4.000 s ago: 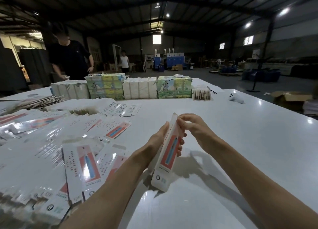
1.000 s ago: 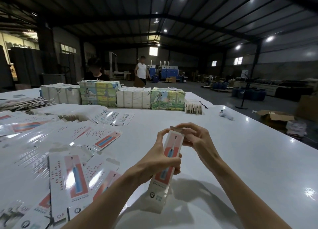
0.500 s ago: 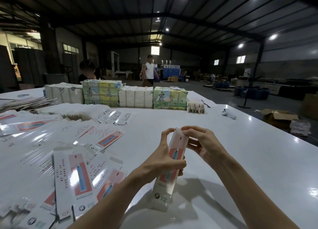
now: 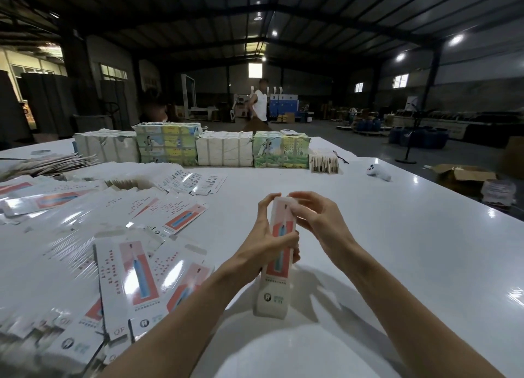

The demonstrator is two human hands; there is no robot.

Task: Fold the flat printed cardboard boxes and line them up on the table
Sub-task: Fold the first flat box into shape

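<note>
A left hand (image 4: 269,244) grips the middle of a slim white-and-red printed cardboard box (image 4: 276,287), upright just right of the spread of glossy flat box blanks (image 4: 127,278) on the white table (image 4: 397,250), while the right hand (image 4: 320,221) curls its fingers over the top end. The top flap appears to be closing; next it likely needs tucking home, then the box standing in line.

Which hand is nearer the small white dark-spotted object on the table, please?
Right: right hand is left of the object, nearer the camera; left hand lies further left.
</note>
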